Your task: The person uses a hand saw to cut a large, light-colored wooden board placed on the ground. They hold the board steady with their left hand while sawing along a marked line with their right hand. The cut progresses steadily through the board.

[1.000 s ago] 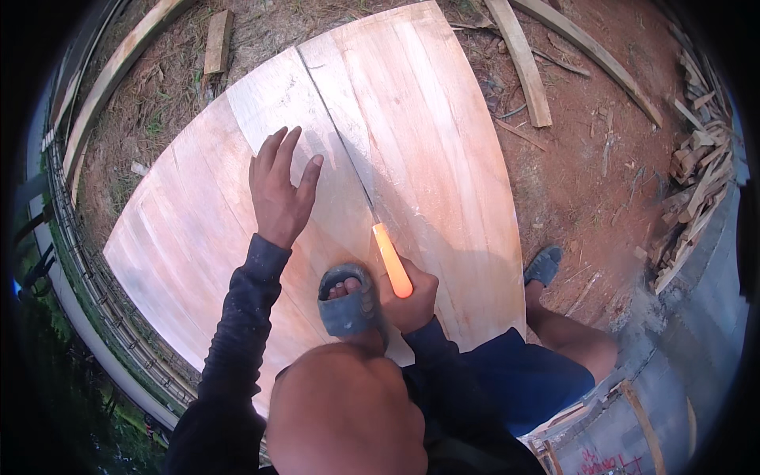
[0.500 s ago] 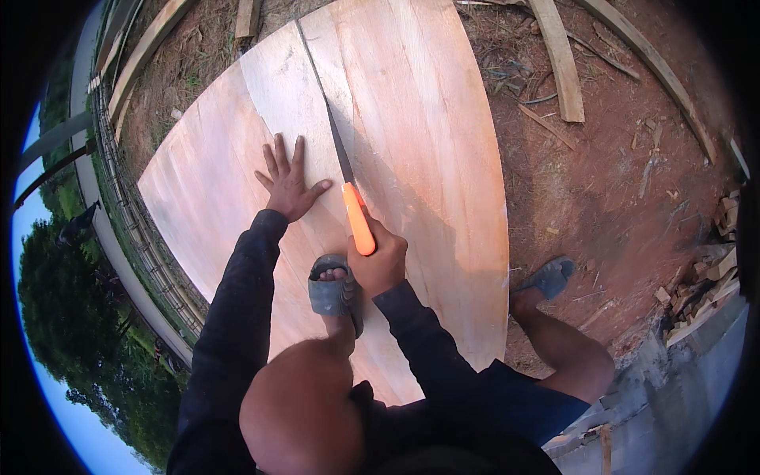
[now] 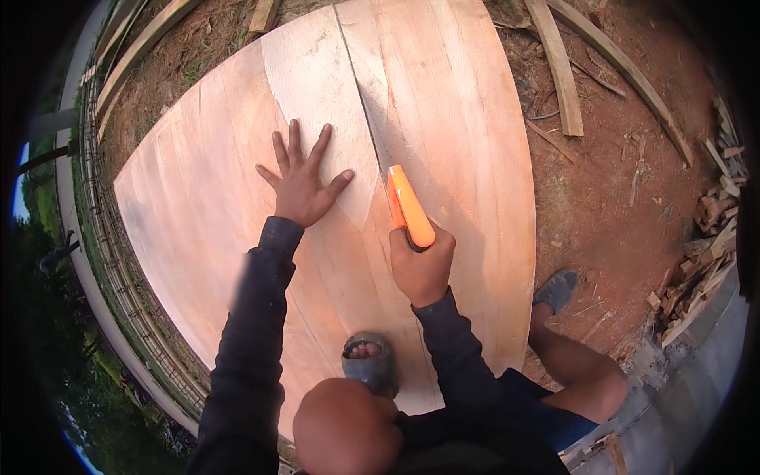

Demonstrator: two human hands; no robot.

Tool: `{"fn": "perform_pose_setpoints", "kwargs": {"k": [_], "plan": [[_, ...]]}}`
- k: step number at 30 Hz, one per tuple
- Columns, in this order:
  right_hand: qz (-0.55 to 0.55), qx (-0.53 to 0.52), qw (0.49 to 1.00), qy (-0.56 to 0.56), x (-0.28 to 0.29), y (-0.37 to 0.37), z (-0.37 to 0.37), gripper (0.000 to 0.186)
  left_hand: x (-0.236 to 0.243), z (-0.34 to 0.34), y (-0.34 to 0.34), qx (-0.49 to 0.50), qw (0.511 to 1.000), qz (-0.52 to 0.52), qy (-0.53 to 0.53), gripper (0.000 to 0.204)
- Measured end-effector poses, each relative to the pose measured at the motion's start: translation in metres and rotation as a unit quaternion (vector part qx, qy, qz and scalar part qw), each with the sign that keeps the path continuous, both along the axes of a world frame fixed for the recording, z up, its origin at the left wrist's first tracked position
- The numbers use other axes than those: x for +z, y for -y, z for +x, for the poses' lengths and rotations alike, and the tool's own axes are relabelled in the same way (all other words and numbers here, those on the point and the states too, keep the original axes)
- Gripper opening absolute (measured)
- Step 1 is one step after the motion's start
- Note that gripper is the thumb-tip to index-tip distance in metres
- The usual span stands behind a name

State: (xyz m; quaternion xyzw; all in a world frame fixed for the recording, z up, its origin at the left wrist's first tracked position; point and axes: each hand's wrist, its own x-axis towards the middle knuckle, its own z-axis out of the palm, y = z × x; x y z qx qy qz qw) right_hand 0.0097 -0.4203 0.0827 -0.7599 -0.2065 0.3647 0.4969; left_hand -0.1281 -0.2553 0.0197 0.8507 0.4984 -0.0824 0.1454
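Note:
A large sheet of plywood lies flat beneath both hands, with a long dark cut line running from its far edge toward me. My right hand is wrapped around the orange handle of a handsaw, which stands at the near end of that line. Little of the blade shows; only a short dark strip is visible just beyond the handle. Left of the line, my left hand presses flat on the sheet, fingers spread and holding nothing. My sandalled foot rests on the plywood nearer to me.
Reddish bare soil lies right of the sheet, where my other foot stands. Long wooden strips lie beyond the far right edge. Wood offcuts are heaped by a grey concrete edge at right. Poles run along the left.
The saw's blade shows much less than before, its handle now close to the cut. The whole view has shifted, so the sheet and hands sit differently. My left hand stays flat on the sheet.

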Motion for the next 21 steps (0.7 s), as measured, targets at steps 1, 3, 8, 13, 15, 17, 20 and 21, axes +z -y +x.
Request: {"fn": "perform_pose_setpoints", "kwargs": {"k": [1, 3, 8, 13, 15, 17, 20, 21], "plan": [[-0.002, 0.000, 1.000, 0.008, -0.005, 0.001, 0.000, 0.010, 0.003, 0.007, 0.000, 0.010, 1.000, -0.003, -0.004, 0.090], [-0.004, -0.007, 1.000, 0.028, -0.006, 0.002, 0.001, 0.009, 0.008, 0.023, 0.006, 0.039, 0.999, 0.014, -0.003, 0.090], [-0.008, -0.012, 0.999, 0.042, 0.004, -0.006, -0.028, 0.013, -0.014, 0.032, 0.022, 0.066, 0.991, 0.113, 0.001, 0.089], [-0.065, -0.032, 0.997, 0.021, 0.050, 0.066, -0.057, 0.022, -0.016, 0.035, 0.021, 0.056, 0.991, 0.122, -0.004, 0.076], [-0.090, -0.037, 0.995, -0.019, 0.083, 0.112, -0.074, 0.022, -0.027, 0.029, 0.020, 0.061, 0.989, 0.138, -0.004, 0.071], [-0.078, -0.046, 0.996, 0.001, 0.120, 0.143, -0.086, 0.008, -0.022, 0.033, 0.024, 0.067, 0.989, 0.129, -0.003, 0.065], [-0.146, -0.011, 0.989, 0.027, 0.160, 0.145, -0.084, 0.007, -0.022, 0.033, 0.025, 0.073, 0.987, 0.139, -0.011, 0.063], [-0.139, -0.016, 0.990, 0.024, 0.160, 0.142, -0.085, 0.007, -0.023, 0.032, 0.026, 0.075, 0.987, 0.140, -0.015, 0.062]]}}
